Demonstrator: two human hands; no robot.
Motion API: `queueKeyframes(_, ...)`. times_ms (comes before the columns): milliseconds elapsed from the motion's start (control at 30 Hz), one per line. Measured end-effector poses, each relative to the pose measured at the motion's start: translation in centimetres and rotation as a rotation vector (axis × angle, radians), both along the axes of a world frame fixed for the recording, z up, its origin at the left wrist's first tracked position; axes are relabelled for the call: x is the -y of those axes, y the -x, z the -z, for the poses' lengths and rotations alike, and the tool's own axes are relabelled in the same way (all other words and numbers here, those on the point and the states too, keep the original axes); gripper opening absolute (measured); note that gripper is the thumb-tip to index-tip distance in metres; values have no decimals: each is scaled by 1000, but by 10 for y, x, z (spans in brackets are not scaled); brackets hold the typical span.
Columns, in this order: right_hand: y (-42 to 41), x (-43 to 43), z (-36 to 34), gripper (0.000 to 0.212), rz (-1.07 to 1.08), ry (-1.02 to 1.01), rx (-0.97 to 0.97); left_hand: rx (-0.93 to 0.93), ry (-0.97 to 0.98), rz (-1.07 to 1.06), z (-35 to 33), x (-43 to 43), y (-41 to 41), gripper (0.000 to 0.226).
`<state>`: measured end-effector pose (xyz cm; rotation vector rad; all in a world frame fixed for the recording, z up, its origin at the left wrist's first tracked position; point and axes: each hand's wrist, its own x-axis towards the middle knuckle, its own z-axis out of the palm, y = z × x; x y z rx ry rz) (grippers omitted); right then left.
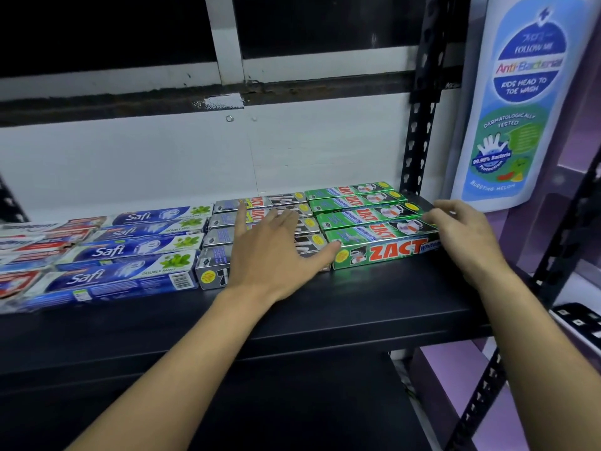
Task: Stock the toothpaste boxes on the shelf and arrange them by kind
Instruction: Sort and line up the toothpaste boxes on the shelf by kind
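Black metal shelf (357, 307) against a white wall, with a big kids' body wash bottle (520, 102) hanging out on the right. Toothpaste's laid flat in rows by kind: red-and-white boxes (32, 242) far left, then blue Safi boxes (130, 252), silver Zact boxes (224, 237), and green Zact boxes (374, 222) at the right end. Person's left hand (273, 252) is spread flat on top of the silver ones, thumb touching the front green box. Right hand (461, 229) has its fingers loosely bent against the right ends of the green row, not gripping anything.
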<state>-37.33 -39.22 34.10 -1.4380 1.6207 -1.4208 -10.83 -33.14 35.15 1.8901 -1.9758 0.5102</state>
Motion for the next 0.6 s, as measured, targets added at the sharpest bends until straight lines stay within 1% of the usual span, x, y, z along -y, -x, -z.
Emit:
queueKeyframes(100, 0, -1, 0, 45, 1, -1, 2, 4, -10, 36, -5, 3, 5, 92)
queueKeyframes(167, 0, -1, 0, 45, -6, -1, -2, -7, -45, 53, -9, 11, 6, 94)
queueKeyframes(300, 0, -1, 0, 45, -26, 8, 5, -88, -225, 117, -23, 36, 5, 105)
queueKeyframes(433, 1, 0, 1, 48, -41, 13, -11, -58, -384, 181, -31, 51, 11, 114)
queueKeyframes(533, 1, 1, 2, 48, -59, 15, -23, -56, -458, 192, -31, 53, 19, 112)
queueKeyframes(600, 1, 2, 2, 49, -69, 13, -25, -58, -464, 186, -30, 53, 22, 110)
